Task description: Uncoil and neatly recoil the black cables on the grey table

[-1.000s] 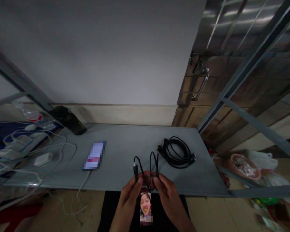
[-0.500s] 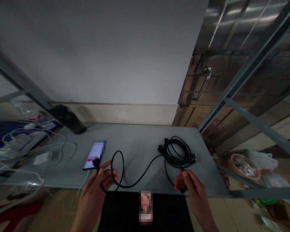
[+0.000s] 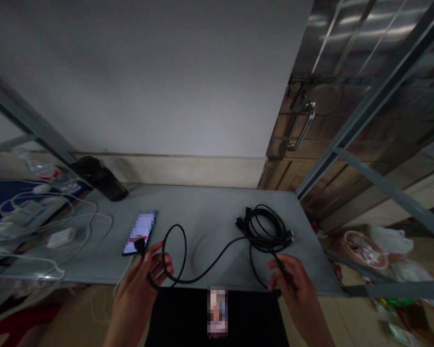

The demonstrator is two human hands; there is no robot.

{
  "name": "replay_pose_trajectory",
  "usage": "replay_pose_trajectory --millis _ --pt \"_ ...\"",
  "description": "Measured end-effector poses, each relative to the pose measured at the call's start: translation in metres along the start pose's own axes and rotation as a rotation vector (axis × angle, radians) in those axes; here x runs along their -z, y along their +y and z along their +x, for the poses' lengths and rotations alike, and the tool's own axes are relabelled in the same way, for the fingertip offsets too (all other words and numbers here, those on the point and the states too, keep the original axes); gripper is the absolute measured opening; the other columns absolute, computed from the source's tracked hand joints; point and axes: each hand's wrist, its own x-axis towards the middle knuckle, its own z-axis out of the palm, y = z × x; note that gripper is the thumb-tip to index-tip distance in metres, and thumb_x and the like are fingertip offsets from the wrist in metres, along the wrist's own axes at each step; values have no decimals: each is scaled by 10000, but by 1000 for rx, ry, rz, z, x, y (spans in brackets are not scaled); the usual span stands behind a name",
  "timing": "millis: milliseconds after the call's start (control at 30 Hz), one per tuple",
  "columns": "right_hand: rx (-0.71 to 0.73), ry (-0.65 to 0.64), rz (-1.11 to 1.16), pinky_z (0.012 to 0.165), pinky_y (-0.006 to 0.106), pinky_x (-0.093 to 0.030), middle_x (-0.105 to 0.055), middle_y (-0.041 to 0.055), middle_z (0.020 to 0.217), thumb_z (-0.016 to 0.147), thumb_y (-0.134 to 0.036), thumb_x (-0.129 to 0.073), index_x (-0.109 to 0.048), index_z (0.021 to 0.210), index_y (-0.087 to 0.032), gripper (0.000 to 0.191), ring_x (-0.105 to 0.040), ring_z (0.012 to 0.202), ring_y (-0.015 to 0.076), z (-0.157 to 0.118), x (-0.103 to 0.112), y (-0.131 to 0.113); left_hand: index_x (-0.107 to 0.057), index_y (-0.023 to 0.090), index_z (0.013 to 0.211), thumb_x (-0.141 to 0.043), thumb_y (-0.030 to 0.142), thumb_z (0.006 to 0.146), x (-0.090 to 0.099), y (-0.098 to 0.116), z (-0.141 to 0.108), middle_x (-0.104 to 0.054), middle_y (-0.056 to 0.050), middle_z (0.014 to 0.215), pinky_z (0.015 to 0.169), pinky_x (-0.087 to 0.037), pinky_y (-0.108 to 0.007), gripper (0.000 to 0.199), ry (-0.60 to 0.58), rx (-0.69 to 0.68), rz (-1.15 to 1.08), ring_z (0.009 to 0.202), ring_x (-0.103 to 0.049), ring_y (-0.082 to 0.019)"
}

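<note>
A black cable [image 3: 217,260] runs in a loose loop between my hands, across the front of the grey table [image 3: 202,207]. My left hand [image 3: 144,274] pinches it near its dark connector [image 3: 139,245], just in front of a lit phone [image 3: 141,231]. At the right, my right hand [image 3: 291,277] has its fingers wrapped round another stretch of the black cable, near the table's front edge. The coiled part of the cable [image 3: 265,229] lies on the table beyond that hand, with several connector ends sticking out.
At the left are a black bottle [image 3: 101,178], a clear plastic bottle [image 3: 50,173], a white adapter [image 3: 61,237] and tangled white cords. Metal frame posts [image 3: 376,101] rise at both sides. A basket [image 3: 365,249] stands beyond the right end.
My left hand and the connector have shifted slightly left. My right hand has moved a little right and turned, with its fingers higher along the cable.
</note>
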Motion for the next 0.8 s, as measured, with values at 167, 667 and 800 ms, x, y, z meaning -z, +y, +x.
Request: replay_pose_trajectory --millis 167,667,800 --pt "-62 -2 -36 692 321 -625 -825 86 1051 1042 -690 -695 -631 1136 -259 445 -754 703 203 1 1 0 -877 173 1184 -1041 505 723 -3 6 2 -818 -109 952 741 -700 -330 591 43 11 -9 895 -766 -260" --pt "53 156 11 827 338 -684 -778 89 1023 994 -558 -814 -793 1189 -251 364 -776 893 249 -1 27 -15 -833 213 1294 -996 488 789 17 13 10 -856 -138 1257 843 -730 -376 597 56 27 -37 1064 -837 -334" --pt "12 267 65 771 350 -699 -725 64 1082 951 -525 -881 -702 1330 -281 484 -762 851 227 -6 38 -25 -827 208 1298 -1004 487 764 24 20 14 -831 -156 1361 844 -732 -408 627 72 30 -13 1141 -825 -391"
